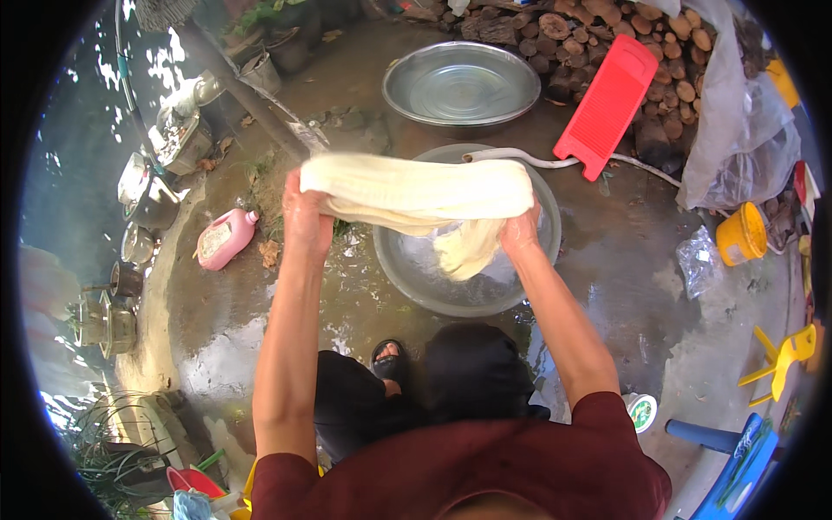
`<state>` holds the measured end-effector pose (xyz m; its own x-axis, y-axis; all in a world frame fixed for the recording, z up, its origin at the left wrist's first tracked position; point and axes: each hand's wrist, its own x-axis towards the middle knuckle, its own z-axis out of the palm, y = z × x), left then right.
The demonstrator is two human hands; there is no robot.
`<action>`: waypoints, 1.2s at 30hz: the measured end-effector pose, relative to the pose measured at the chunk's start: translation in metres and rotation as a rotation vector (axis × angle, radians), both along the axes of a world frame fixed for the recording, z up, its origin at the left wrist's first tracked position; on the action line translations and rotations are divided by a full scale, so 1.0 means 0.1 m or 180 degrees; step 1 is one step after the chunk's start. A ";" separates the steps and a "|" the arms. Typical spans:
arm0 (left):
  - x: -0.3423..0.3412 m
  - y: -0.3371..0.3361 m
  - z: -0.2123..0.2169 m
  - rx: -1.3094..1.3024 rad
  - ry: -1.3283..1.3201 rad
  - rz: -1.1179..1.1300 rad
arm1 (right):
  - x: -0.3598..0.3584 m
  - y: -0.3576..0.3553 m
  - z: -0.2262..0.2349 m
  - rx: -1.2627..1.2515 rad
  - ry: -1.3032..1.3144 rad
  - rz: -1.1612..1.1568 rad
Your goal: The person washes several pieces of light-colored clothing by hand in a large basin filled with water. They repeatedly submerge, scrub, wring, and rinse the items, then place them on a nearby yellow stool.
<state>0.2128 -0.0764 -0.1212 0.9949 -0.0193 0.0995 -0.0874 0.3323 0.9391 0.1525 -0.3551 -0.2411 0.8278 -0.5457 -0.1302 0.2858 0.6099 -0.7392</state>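
Note:
A cream-coloured cloth point(416, 186), folded over in a wide band, is stretched between my two hands. My left hand point(305, 212) is closed round its left end, the fingers partly behind the fabric. At the other end my right hand point(522, 230) grips it, its fingertips hidden by the cloth. A loose tail of the fabric hangs down beside my right hand. Below it stands a grey basin point(407, 282) with whitish water inside. Both hands are raised above this basin, left and right of its middle.
Beyond the basin lies a wide metal tub point(459, 87). A red washboard point(611, 104) leans against stacked firewood point(555, 30). A white hose point(542, 161) reaches the basin's rim. A pink jug point(227, 238) lies left; a yellow bucket point(742, 234) and yellow chair point(784, 360) stand right.

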 end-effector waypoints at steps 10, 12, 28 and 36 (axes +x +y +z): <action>-0.29 -0.56 -0.72 0.2027 -0.0351 -0.1515 | 0.05 0.25 0.86 -0.2852 0.0229 -0.0170; -0.47 -0.75 -0.68 0.2198 -0.0802 -0.1572 | 0.04 0.45 0.91 -0.3657 0.0146 -0.0283; -0.13 -1.00 -0.55 -0.0534 0.0650 -0.0531 | -0.23 -0.02 0.43 -0.0632 0.1423 0.1120; -0.46 -0.76 -0.04 -0.1436 0.0807 -0.1110 | -0.45 1.26 -0.87 0.2516 0.0831 0.1521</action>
